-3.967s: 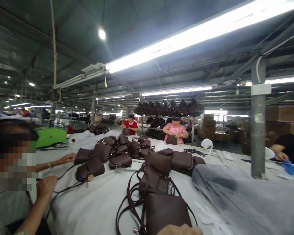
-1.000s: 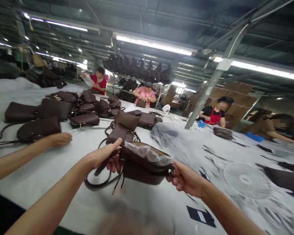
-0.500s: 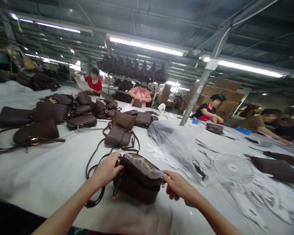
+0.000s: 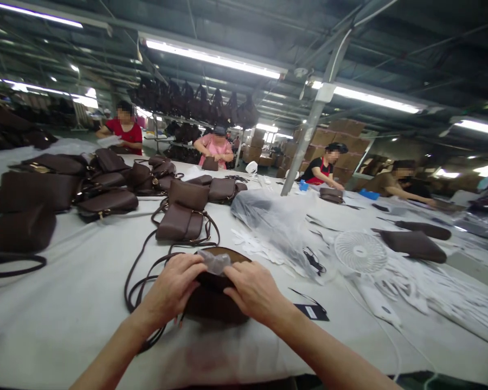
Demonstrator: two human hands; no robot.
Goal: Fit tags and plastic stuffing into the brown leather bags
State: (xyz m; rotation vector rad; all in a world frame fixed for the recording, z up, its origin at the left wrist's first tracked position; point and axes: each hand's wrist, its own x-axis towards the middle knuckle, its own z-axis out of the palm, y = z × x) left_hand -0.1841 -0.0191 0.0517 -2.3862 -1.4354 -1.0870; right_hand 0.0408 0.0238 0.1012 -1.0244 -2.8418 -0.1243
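Note:
A small brown bag (image 4: 217,306) stands upright on the white table (image 4: 77,303) just in front of me, its long strap (image 4: 136,281) looped to the left. Clear crumpled plastic stuffing (image 4: 214,262) pokes out of its open top. My left hand (image 4: 173,288) curls over the bag's left rim, fingers bent on the plastic. My right hand (image 4: 254,292) grips the right rim, fingers folded down over the opening. Both hands meet at the top of the bag.
Two more brown bags (image 4: 181,216) lie just beyond, and several others (image 4: 106,200) are spread to the left. A heap of clear plastic (image 4: 276,222) and a white desk fan (image 4: 361,252) lie right. A dark tag (image 4: 311,312) rests by my right wrist. Other people work across the table.
The bag went from held in the air to standing on the table. Both hands slid from its sides onto the top opening, over the plastic. A neighbour's arm at left has gone.

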